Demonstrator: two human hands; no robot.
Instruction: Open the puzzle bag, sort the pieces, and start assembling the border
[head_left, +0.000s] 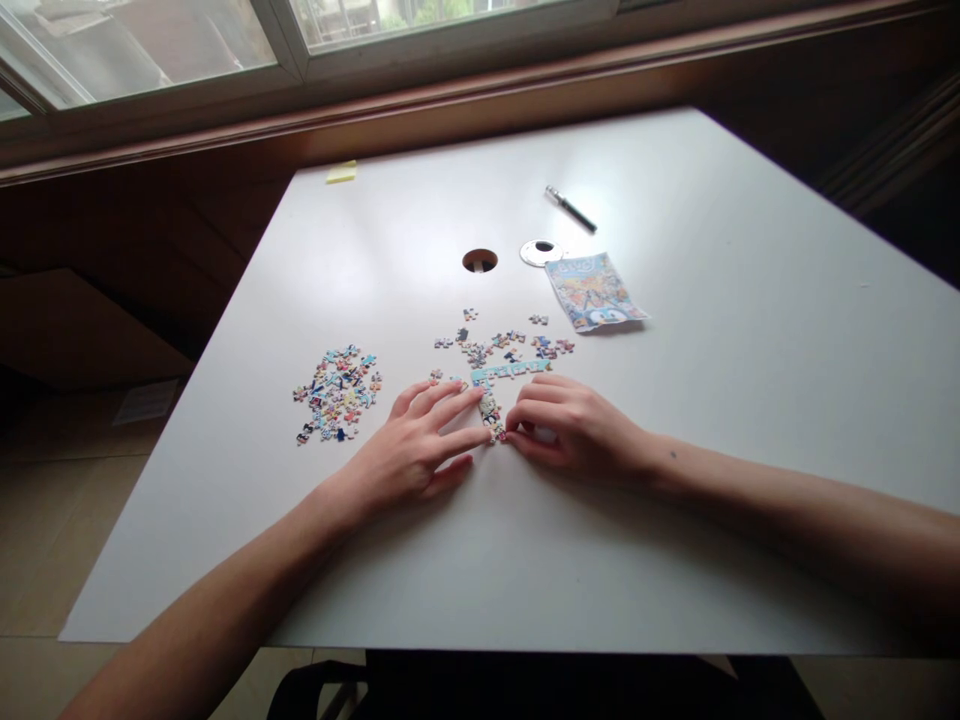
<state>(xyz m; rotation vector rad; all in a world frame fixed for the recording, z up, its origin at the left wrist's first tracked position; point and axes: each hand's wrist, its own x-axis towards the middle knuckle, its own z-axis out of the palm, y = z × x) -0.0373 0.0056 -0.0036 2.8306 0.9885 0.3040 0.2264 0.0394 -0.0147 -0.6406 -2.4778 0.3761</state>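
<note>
Joined jigsaw pieces form an L-shaped puzzle border (514,371), with one strip along the top and another down the left side. My left hand (420,440) lies with fingers spread, its fingertips touching the left strip. Thumb and forefinger of my right hand (566,425) pinch a small puzzle piece (503,436) at the strip's lower end. Whether that piece is locked in, I cannot tell. Several loose puzzle pieces (480,352) lie just beyond the border. Left of my left hand is a pile of mixed puzzle pieces (341,392).
A creased picture sheet (598,292) lies beyond my right hand. Farther back are a dark pen (571,209), a round cable hole (480,261) and its loose cover (538,252). A yellow sticky note (341,172) sits at the white table's (247,570) far edge, below a window.
</note>
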